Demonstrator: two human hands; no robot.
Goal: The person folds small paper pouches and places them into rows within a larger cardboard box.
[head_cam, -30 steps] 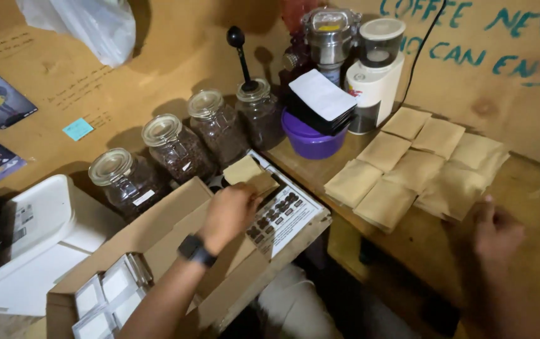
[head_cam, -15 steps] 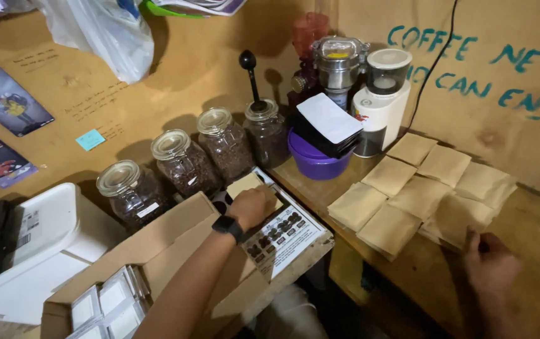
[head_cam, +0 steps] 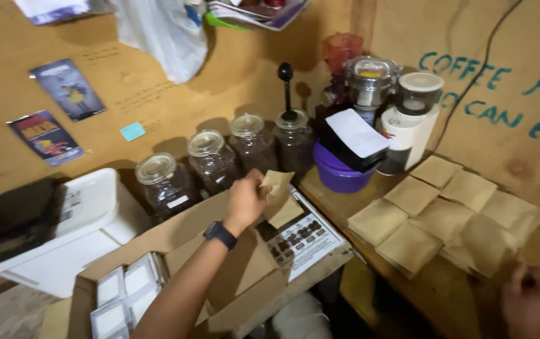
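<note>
Head view: the left hand [head_cam: 246,199], a dark watch [head_cam: 220,235] on its wrist, lifts a small brown paper pouch [head_cam: 277,181] over a cardboard box [head_cam: 232,276] at centre frame; thumb and forefinger pinch the pouch at its lower left corner, the other fingers curled beneath; a second pouch [head_cam: 284,212] lies just under it at 5 o'clock, on a printed sheet [head_cam: 304,242] resting on the box flap. From the hand, four glass jars [head_cam: 211,161] of dark contents stand in a row from 10 to 1 o'clock against the board wall; a purple bowl [head_cam: 336,176] and a white grinder [head_cam: 408,129] sit at 2 o'clock; a spread of pouches [head_cam: 446,213] covers the wooden counter [head_cam: 452,295] at 3 o'clock. The right hand [head_cam: 530,301] rests at the counter's edge at 4 o'clock, blurred and near the pile; whether its fingers are spread or closed cannot be told.

The held pouch looks light, thin and limp, likely empty; it should crease or tear under a hard squeeze, so a gentle pinch at a corner or along one edge seems the place to hold it; the paper is matte, unlikely to slip.

Against half a second ago, the left hand has risen from the sheet and the pouch now stands clear of it, tipped up toward the jars; the right hand has slid closer to the frame's lower right corner; the camera has shifted slightly, showing more of the white tray [head_cam: 88,213] at 9 o'clock.
</note>
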